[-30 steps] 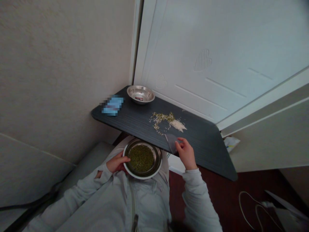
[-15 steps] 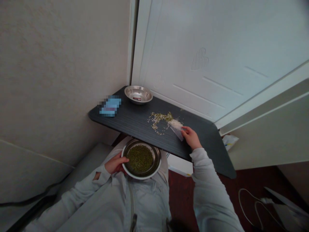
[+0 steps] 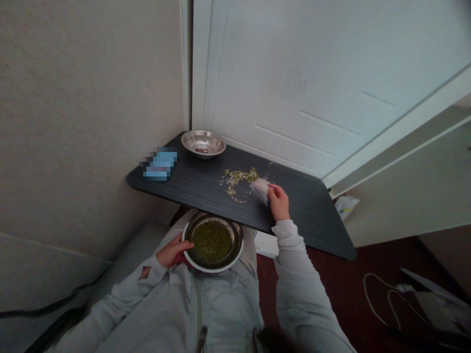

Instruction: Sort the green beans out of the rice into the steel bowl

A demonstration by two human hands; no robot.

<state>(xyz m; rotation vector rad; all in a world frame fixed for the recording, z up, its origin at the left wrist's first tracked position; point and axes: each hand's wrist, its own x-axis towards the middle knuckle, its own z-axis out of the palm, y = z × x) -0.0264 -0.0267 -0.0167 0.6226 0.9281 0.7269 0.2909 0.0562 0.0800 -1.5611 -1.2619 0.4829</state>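
My left hand (image 3: 172,250) grips the left rim of a steel bowl (image 3: 238,247) in my lap, thumb over the edge. Green mung beans (image 3: 212,240) cover the bowl's bottom. Over the dark table (image 3: 206,189), my right hand (image 3: 278,201) pinches a small translucent plastic bag (image 3: 260,190) by its right edge. What the bag holds is hard to make out. Loose pale grains and green beans (image 3: 235,180) lie scattered in a curved patch to its left. Another steel bowl (image 3: 203,145), with a dark red label inside, stands at the table's back left.
A blurred blue item (image 3: 161,164) lies at the table's left end. The white door (image 3: 257,73) runs along the back edge, with a wall on the left. A white box (image 3: 266,243) is below the table. Cables (image 3: 371,299) lie on the floor at right.
My right hand has shifted slightly left with the bag, which now sits at a different tilt. The whole view has also moved a little. My left hand keeps hold of the bowl.
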